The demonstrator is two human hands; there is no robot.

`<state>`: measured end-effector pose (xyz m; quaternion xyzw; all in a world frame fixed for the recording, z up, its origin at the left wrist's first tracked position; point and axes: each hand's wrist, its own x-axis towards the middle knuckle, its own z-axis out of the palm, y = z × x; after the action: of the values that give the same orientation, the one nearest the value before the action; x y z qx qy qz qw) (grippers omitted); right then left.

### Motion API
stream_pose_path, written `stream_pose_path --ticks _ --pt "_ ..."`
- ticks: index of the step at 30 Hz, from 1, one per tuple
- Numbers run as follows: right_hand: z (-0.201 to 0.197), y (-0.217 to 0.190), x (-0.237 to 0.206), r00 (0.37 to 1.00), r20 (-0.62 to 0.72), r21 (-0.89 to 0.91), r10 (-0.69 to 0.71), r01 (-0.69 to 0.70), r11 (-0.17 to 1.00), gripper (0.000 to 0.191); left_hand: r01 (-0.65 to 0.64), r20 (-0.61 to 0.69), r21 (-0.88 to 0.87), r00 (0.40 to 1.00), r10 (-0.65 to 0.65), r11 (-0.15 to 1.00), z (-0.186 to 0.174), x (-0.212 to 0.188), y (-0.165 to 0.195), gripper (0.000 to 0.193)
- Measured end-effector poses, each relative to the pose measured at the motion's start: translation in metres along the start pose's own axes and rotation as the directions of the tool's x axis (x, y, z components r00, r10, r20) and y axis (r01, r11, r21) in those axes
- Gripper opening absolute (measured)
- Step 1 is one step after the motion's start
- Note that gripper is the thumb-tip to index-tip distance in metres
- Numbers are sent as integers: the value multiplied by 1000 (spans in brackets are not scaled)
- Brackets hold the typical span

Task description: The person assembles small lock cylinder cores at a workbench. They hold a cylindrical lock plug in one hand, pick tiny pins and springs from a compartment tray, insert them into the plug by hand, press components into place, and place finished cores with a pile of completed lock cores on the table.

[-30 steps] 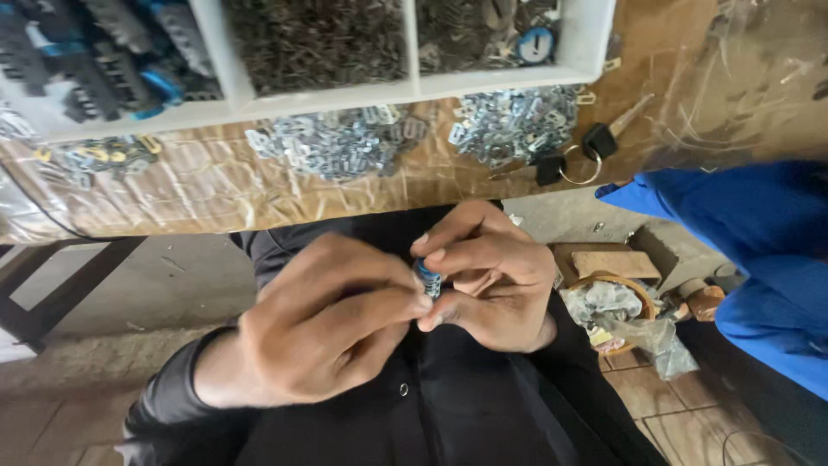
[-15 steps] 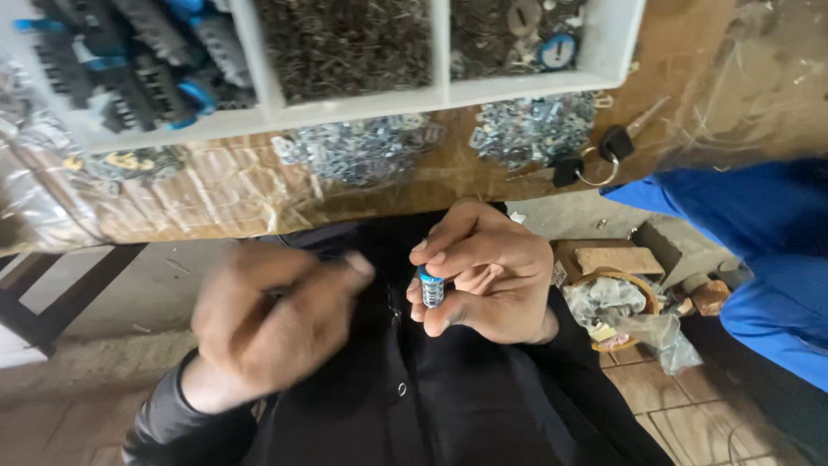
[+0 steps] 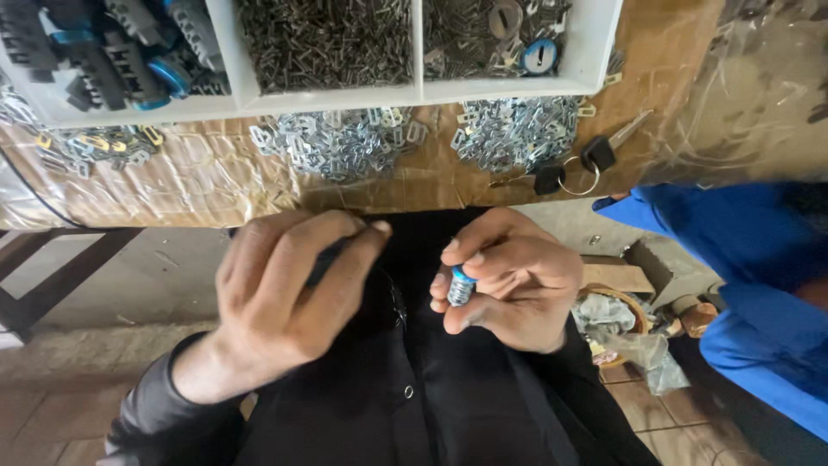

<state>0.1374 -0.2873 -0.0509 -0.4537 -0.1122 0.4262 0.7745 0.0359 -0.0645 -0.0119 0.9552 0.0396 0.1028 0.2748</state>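
2 hands at a parts desk, a small cylinder in the right one.

Left hand (image 3: pixel 289 298): fingers curled loosely around a slim dark tool (image 3: pixel 323 261), mostly hidden. Right hand (image 3: pixel 509 278): fingers pinching a small silver metal cylinder with a blue cap (image 3: pixel 461 286), held upright over the black jacket (image 3: pixel 448 406), below the desk (image 3: pixel 207 185) edge. Above: white compartment tray (image 3: pixel 414 91), 2 heaps of silver metal clips (image 3: pixel 341 142), black-headed keys on a ring (image 3: pixel 573 173). Far right: a blue sleeve (image 3: pixel 742 259).
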Motion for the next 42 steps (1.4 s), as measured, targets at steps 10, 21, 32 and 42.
stream_pose_path --ticks 10,21,32,42 --pt "-1 -3 -1 990 7 -34 -140 140 990 42 27 80 78 996 -33 997 -1 38 7 38" --pt "1 -3 4 993 -19 -41 -120 120 992 42 -208 -33 27 977 208 978 16 7 -19 20" --pt "29 11 22 1000 -18 -20 9 -9 1000 39 70 -44 -461 994 -102 885 -32 10 -14 27" --pt "11 4 24 974 218 -237 -63 115 965 36 381 365 -750 920 -141 540 -23 5 -7 23"
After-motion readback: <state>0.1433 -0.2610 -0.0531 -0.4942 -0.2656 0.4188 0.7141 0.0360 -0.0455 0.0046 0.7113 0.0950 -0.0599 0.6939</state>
